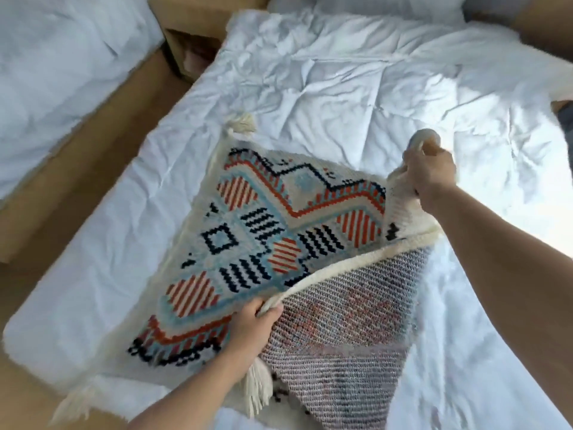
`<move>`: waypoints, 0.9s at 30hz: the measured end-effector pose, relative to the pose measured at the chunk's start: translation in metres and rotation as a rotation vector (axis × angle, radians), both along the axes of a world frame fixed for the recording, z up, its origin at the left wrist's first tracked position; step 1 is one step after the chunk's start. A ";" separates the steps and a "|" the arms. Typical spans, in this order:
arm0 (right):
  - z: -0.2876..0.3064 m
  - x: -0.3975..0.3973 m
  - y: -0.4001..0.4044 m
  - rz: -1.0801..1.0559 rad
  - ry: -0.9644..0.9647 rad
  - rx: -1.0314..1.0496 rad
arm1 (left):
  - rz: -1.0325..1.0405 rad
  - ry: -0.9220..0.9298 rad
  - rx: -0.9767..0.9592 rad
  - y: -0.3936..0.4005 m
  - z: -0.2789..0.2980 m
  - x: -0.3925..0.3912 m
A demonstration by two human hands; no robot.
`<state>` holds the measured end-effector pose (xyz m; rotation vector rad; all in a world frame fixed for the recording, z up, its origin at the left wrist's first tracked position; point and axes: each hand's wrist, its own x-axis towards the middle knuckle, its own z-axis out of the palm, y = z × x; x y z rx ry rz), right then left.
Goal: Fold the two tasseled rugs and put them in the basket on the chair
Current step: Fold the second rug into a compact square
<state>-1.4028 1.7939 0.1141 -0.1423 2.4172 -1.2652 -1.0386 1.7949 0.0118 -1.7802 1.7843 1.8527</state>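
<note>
Two bare forearms show, one entering from the near left and one from the right. The left hand (pixel 252 330) and the right hand (pixel 429 175) wear no gloves, rings, watch or bands that can be seen. No sleeve reaches either wrist, and both forearms stay uncovered to the frame's edge.

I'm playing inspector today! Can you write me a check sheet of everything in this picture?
Surface: white crumpled duvet on a bed.
Job's things: one patterned tasseled rug lies on the duvet, its near edge lifted so the mesh backing shows; second rug, basket and chair not seen.
Clutter: nothing seen.
Grips: left hand pinches the rug's cream edge; right hand holds up a bunched corner.
Cables: nothing seen.
Surroundings: wooden floor; another white bed at left; an open wooden box between them.
</note>
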 end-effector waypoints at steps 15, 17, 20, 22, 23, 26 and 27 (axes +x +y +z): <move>-0.100 0.271 -0.310 0.745 0.064 0.334 | 0.386 -0.591 0.178 -0.150 -0.153 0.351; -0.127 0.299 -0.273 0.733 0.051 0.456 | 0.292 -0.616 0.113 -0.154 -0.115 0.344; -0.159 0.332 -0.187 0.621 -0.040 0.574 | 0.174 -0.619 0.067 -0.155 -0.109 0.341; -0.175 0.346 -0.122 0.549 -0.064 0.652 | 0.131 -0.625 0.001 -0.158 -0.111 0.335; -0.181 0.351 -0.090 0.527 -0.060 0.699 | 0.093 -0.601 -0.044 -0.159 -0.111 0.333; -0.191 0.361 -0.003 0.365 -0.006 0.826 | 0.003 -0.600 -0.079 -0.161 -0.113 0.327; -0.192 0.362 0.023 0.275 -0.016 0.850 | -0.031 -0.602 -0.089 -0.161 -0.118 0.329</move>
